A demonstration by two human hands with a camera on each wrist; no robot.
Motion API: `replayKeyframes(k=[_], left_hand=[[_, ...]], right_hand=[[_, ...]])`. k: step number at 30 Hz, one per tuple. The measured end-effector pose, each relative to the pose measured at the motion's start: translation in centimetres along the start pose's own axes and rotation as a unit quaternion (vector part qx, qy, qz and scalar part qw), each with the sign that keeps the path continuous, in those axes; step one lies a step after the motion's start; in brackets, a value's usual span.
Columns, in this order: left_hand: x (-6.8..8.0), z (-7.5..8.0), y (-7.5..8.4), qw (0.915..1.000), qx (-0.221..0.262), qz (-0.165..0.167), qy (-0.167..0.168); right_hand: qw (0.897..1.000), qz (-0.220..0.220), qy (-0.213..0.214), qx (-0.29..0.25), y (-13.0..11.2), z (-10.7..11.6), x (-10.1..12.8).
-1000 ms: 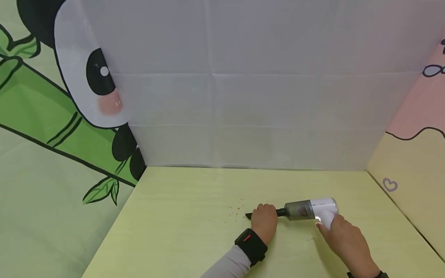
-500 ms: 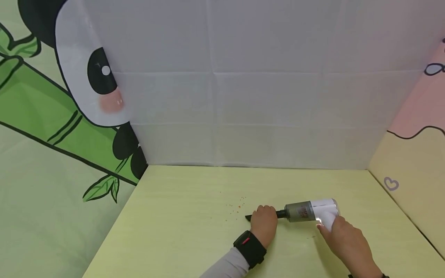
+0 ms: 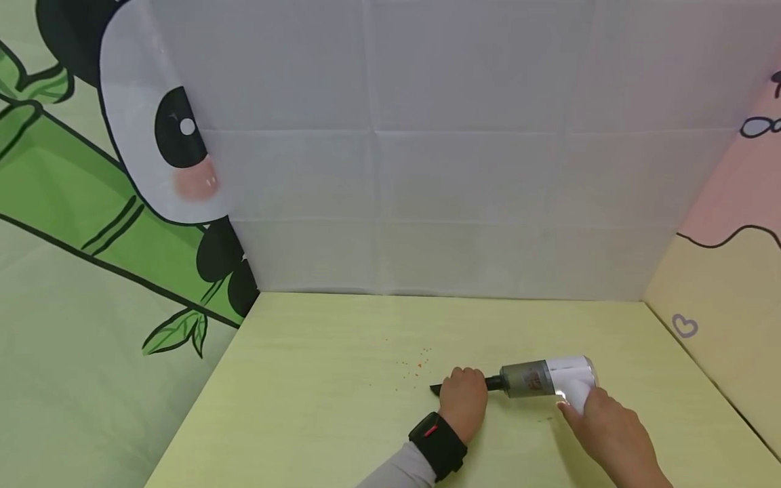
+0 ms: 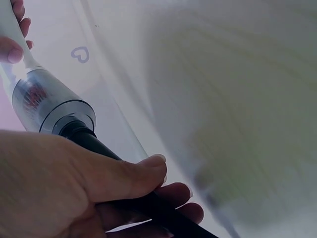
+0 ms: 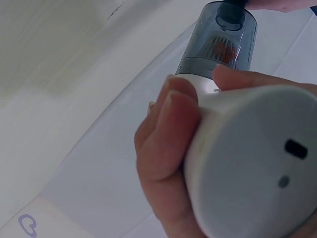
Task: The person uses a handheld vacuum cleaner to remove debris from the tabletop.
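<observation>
I see my left hand wrapped round the handheld vacuum's black nozzle, right hand gripping its handle, on the pale green table; orange crumbs lie nearby, white backdrop behind.

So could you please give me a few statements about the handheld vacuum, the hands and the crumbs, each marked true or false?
1. The left hand grips the black nozzle of the handheld vacuum. True.
2. The right hand lies flat on the table. False: it grips the vacuum's white handle.
3. Orange crumbs lie beyond the nozzle tip. True.
4. The vacuum's clear dust chamber is empty. False: orange bits show inside.
</observation>
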State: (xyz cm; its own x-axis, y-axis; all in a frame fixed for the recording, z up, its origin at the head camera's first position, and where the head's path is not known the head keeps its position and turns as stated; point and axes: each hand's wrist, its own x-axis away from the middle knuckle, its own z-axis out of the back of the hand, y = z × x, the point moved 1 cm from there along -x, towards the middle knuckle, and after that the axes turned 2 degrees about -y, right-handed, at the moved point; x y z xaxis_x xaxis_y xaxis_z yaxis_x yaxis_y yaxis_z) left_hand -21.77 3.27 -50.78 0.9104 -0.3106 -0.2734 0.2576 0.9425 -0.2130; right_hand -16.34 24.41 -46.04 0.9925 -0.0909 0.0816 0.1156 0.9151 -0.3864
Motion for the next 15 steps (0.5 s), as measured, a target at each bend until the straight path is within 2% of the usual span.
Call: replayKeyframes(k=[7,15], left_hand=[[-0.06,0.15,-0.15,1.0000,0.002,0.001,0.009],[-0.57,-0.38,-0.14,1.0000,-0.002,0.002,0.000]], right_hand=[[1.000,0.003,0.005,0.002,-0.06,-0.03,-0.21],[1.000,0.003,0.007,0.000,-0.11,-0.13,-0.55]])
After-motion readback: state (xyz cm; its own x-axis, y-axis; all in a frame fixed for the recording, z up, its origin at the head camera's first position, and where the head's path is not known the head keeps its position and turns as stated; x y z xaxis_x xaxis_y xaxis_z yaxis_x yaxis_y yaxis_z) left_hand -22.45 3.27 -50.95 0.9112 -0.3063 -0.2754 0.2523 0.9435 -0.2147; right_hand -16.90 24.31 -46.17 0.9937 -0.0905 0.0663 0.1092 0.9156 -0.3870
